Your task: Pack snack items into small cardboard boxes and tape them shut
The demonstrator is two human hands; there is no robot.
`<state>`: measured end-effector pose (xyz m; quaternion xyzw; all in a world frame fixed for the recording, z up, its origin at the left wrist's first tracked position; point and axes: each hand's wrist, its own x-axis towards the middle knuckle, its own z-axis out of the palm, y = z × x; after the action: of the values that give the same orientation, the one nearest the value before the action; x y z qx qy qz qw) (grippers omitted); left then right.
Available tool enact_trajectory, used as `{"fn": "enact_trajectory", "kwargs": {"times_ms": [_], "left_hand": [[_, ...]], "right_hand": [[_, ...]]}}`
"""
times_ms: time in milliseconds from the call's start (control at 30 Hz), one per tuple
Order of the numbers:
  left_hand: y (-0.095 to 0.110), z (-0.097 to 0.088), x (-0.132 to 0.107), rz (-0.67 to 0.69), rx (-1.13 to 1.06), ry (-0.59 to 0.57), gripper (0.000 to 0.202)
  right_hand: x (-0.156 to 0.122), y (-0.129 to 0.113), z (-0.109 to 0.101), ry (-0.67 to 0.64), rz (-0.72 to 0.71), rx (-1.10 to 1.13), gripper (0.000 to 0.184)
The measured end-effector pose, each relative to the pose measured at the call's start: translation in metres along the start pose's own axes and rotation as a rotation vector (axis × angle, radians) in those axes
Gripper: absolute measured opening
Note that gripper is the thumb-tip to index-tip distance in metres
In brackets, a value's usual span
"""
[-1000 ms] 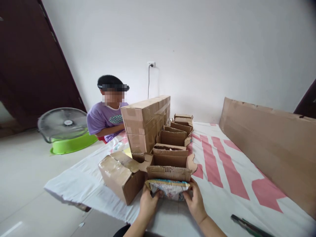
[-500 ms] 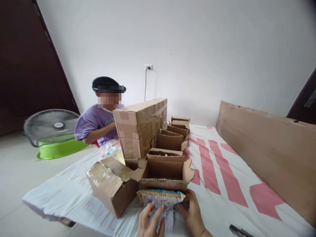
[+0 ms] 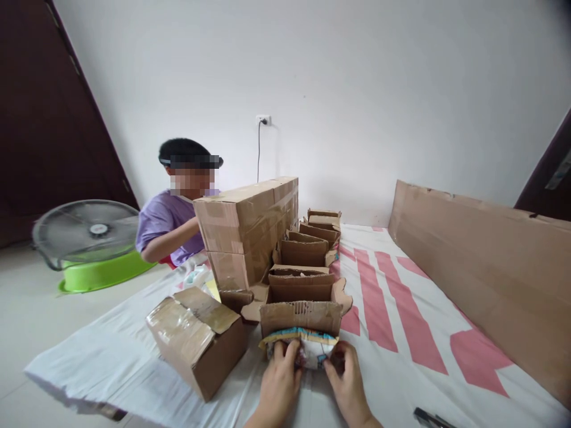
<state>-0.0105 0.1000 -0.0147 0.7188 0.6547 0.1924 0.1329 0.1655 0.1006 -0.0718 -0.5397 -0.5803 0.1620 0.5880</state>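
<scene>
A crinkly printed plastic packet (image 3: 311, 349), white with a yellow and light-blue upper edge, stands against the near side of an open cardboard box (image 3: 301, 318). My left hand (image 3: 280, 375) grips its left part, with the fingertips pressed on the front face. My right hand (image 3: 348, 375) pinches its right end between thumb and fingers. What the packet holds is hidden. The near flap of the open box stands raised just behind the packet, and its right flap (image 3: 342, 296) sticks outward.
A taped carton (image 3: 196, 339) lies left of my hands. More open boxes (image 3: 306, 249) run in a row behind, beside stacked cartons (image 3: 245, 232). A person (image 3: 172, 223) sits at left near a fan (image 3: 96, 229). A cardboard panel (image 3: 482, 261) stands at right; a dark tool (image 3: 432, 418) lies below.
My left hand has moved up onto the packet and closed on it. The packet has shifted slightly up and right and now bulges. The box's near flap stands higher.
</scene>
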Motion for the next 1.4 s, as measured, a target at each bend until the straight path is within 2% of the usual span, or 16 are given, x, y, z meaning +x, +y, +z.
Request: {"fn": "enact_trajectory", "kwargs": {"times_ms": [167, 300, 467, 967, 1167, 1300, 1400], "left_hand": [[0.014, -0.001, 0.021, 0.022, 0.009, -0.029, 0.048], [0.021, -0.003, 0.038, -0.01, 0.056, -0.037, 0.046], [0.025, -0.004, 0.053, -0.059, 0.079, -0.02, 0.045], [0.028, 0.002, 0.106, -0.082, 0.091, 0.077, 0.036], [0.024, 0.003, 0.131, -0.119, 0.069, 0.075, 0.042], [0.02, 0.005, 0.134, -0.119, 0.025, 0.046, 0.053], [0.017, 0.009, 0.12, -0.085, -0.035, 0.012, 0.066]], "right_hand": [[-0.002, 0.018, 0.004, 0.069, 0.069, -0.039, 0.042], [-0.005, 0.027, 0.006, 0.082, 0.075, -0.054, 0.042], [-0.004, 0.024, 0.005, 0.046, 0.056, -0.05, 0.033], [-0.002, 0.016, 0.005, 0.009, -0.002, -0.068, 0.025], [-0.002, 0.017, 0.005, -0.022, -0.016, -0.083, 0.022], [-0.001, 0.016, 0.004, -0.04, -0.017, -0.09, 0.02], [0.0, 0.013, 0.003, -0.05, -0.021, -0.096, 0.017]]}}
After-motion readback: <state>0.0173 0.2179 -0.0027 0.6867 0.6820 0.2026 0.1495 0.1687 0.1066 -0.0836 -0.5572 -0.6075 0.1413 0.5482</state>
